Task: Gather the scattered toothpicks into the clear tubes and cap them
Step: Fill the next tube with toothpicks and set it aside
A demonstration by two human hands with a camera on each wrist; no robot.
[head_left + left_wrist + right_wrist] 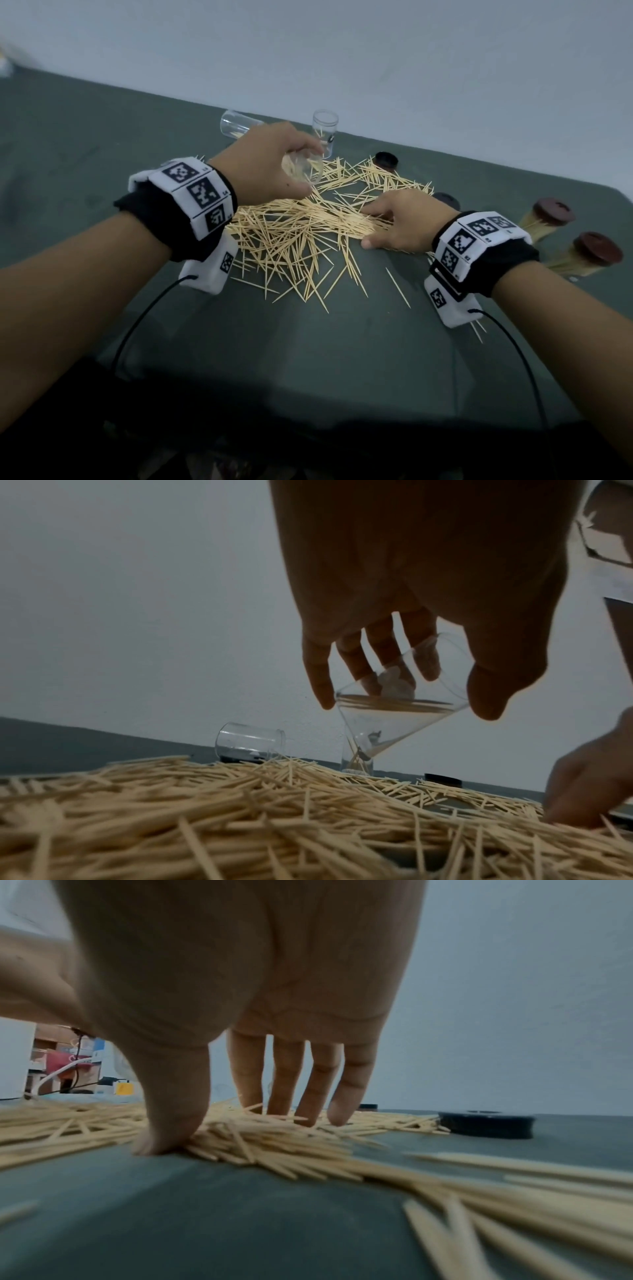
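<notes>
A wide heap of loose toothpicks (291,233) lies on the dark green tabletop (308,359). Above the far side of the heap my left hand (310,171) grips a clear tube (298,164), held tilted; in the left wrist view the tube (397,723) has a few toothpicks lying inside, held between thumb and fingers (387,653). My right hand (368,226) is down on the heap's right edge. Its straight fingers (284,1085) and thumb press either side of a bunch of toothpicks (274,1139).
An empty clear tube (236,126) lies on its side at the back. Beside it an upright tube (325,133) holds a few toothpicks. Two dark caps (386,161) (445,200) lie beyond the heap. Two filled, capped tubes (544,219) (582,255) lie at the right.
</notes>
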